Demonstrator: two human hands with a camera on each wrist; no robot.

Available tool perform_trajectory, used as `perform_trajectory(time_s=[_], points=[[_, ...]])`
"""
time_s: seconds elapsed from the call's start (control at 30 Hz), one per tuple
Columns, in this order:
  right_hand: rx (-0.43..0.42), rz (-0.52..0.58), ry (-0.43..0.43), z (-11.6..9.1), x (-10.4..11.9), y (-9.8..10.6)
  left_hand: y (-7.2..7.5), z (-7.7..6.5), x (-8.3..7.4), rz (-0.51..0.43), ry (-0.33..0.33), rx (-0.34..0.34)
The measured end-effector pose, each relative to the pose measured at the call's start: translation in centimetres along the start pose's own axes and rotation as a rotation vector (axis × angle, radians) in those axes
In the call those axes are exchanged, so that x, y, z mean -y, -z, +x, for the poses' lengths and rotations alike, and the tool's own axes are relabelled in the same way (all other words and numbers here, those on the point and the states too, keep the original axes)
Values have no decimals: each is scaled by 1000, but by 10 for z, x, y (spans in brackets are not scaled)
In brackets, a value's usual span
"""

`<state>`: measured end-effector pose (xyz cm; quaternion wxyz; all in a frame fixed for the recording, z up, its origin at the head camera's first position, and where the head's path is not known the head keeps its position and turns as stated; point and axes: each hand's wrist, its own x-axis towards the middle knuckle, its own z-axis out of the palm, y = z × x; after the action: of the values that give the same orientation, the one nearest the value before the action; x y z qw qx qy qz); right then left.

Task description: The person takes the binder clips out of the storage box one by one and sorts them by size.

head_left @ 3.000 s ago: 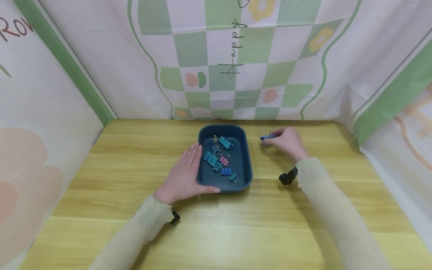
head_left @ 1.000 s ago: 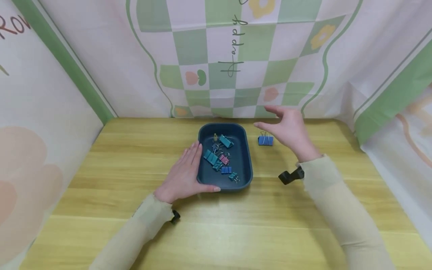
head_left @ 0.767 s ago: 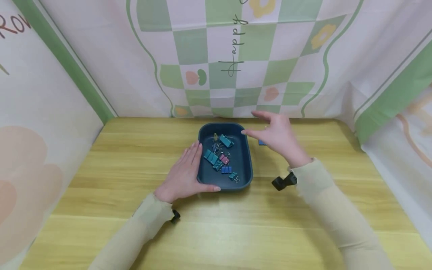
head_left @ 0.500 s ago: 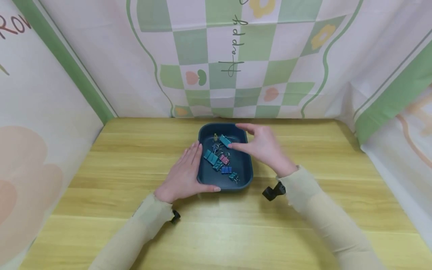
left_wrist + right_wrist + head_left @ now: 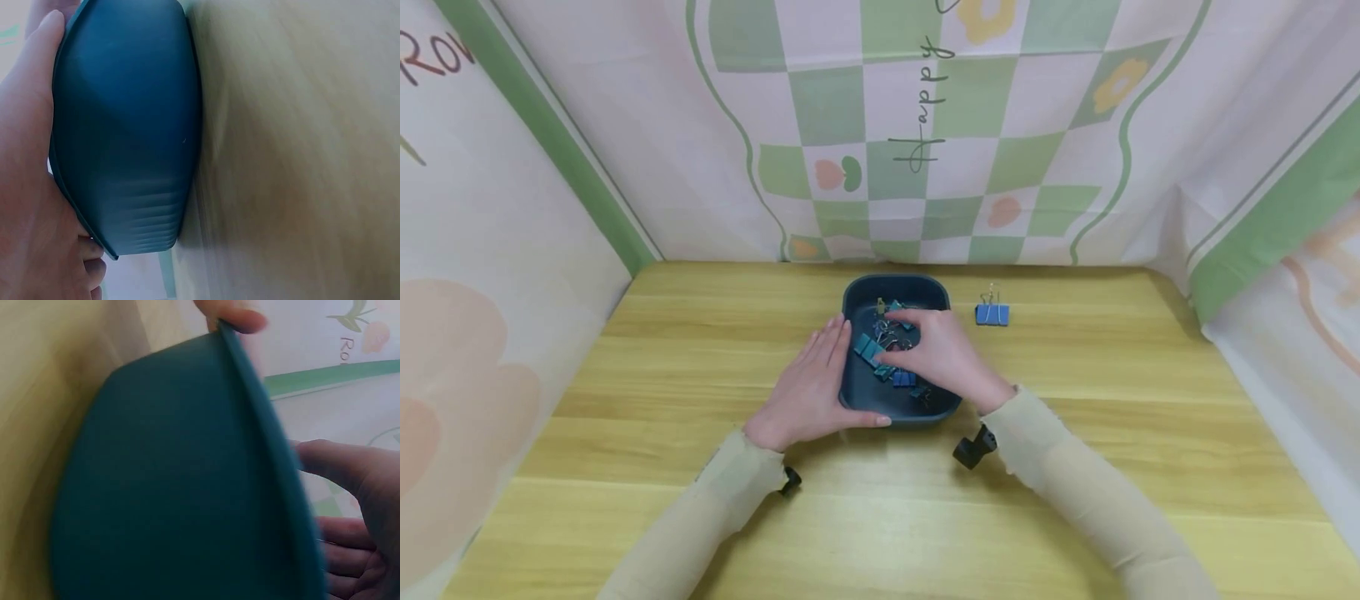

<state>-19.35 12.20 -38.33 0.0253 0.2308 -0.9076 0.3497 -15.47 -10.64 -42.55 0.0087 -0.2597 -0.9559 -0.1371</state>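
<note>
A dark blue-green tray (image 5: 872, 398) on the table holds several binder clips. My left hand (image 5: 805, 387) rests along its left side with fingers straight, thumb at the near rim. Over the tray reaches my right hand (image 5: 946, 354), thumb and index finger spread apart above the clips, gripping nothing that I can see. Near its fingertips lie a large teal binder clip (image 5: 868, 347), a blue binder clip (image 5: 904, 379) and a small yellow clip (image 5: 881, 306). The pink clip is mostly hidden by the hand. In the right wrist view, the tray wall (image 5: 169, 469) hides the clips.
A larger blue binder clip (image 5: 992, 315) stands on the wooden table (image 5: 880, 517) to the right of the tray, its wire handles up. Behind the table hangs a checked curtain (image 5: 895, 100), with printed fabric on both sides.
My right hand let go of the blue binder clip on the table, then moved left and down over the tray. The left hand and tray have stayed in place.
</note>
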Motion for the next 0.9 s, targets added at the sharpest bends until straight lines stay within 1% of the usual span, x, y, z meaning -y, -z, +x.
perform_trajectory(time_s=[0.13,0.43,0.57,0.67,0.8,0.9], points=[[33,-6,-7,0,0,-8,0,0,0,1,-9,-1],[114,-18,2,3,-2,-17,2,0,0,5,4,15],[143,-61,-12,5,-5,-23,1,0,1,4,1,17],[151,-124,-4,7,-8,-28,1,0,1,3,-1,15],[143,-180,22,8,-11,-31,1,0,1,5,-4,11],[127,-195,4,8,-12,-31,1,0,1,1,-3,11]])
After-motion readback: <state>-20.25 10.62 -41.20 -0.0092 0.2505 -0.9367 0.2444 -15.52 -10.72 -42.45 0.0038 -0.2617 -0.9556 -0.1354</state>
